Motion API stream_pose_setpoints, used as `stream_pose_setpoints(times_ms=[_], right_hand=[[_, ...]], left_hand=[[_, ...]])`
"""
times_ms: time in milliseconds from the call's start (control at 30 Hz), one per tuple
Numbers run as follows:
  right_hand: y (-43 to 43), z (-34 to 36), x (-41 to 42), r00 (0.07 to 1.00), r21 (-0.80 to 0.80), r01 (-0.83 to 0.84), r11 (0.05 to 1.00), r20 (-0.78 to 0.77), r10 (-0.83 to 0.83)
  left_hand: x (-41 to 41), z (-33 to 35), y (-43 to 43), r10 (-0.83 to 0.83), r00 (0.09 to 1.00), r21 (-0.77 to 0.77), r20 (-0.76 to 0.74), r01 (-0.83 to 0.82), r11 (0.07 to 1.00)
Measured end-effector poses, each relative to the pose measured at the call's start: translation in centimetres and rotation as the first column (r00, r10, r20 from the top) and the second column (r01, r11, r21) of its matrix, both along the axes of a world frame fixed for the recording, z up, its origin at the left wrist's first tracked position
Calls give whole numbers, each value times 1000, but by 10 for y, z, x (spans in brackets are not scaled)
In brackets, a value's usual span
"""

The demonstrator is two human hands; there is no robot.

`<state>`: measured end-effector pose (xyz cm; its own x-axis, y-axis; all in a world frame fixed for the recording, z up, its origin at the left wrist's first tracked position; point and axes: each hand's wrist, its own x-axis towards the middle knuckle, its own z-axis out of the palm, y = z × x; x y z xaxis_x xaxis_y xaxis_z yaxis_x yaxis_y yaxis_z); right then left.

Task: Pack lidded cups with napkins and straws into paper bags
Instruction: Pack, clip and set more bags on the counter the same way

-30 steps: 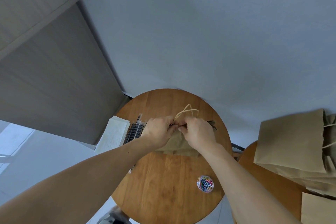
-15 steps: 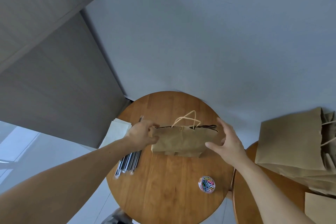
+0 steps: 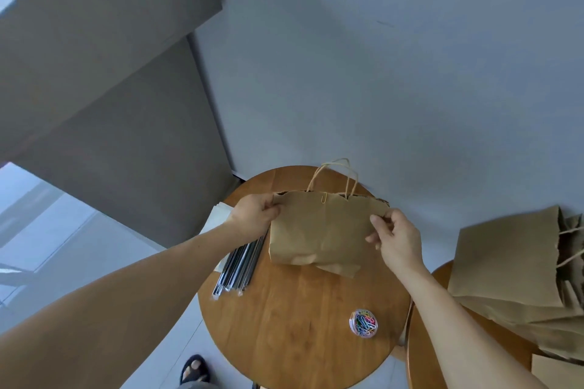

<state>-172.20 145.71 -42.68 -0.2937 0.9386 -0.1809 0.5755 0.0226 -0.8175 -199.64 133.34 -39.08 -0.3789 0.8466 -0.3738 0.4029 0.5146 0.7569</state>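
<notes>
Over table (image 3: 284, 309) — 2 hands (image 3: 256, 218) (image 3: 396, 240) pinch bag (image 3: 322, 230).

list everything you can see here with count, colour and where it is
paper bag: one, brown, at the round table's far side, held by both hands
paper clip: one, gold, on the bag's top edge
round table: one, wooden, centre
straws: one bundle, dark, table's left edge
napkins: one stack, white, left of the straws
tub of paper clips: one, clear, mixed colours inside, table's near right
spare bags: one stack, brown, on the second table
second table: one, wooden, right
foot: one, dark sandal, bottom
left hand: grips the bag's top left corner
right hand: pinches its top right corner
</notes>
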Motion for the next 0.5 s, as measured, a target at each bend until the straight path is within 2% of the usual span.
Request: stream_pose_setpoints(times_ms=[267, 500], right_hand=[[-32, 76, -47, 979, 227, 158, 961, -162, -122], [-85, 172, -111, 950, 365, 211, 907, -296, -102]], left_hand=[[-23, 80, -34, 83, 987, 192, 135, -108, 976], [-63, 159, -104, 182, 977, 411, 111, -212, 887]])
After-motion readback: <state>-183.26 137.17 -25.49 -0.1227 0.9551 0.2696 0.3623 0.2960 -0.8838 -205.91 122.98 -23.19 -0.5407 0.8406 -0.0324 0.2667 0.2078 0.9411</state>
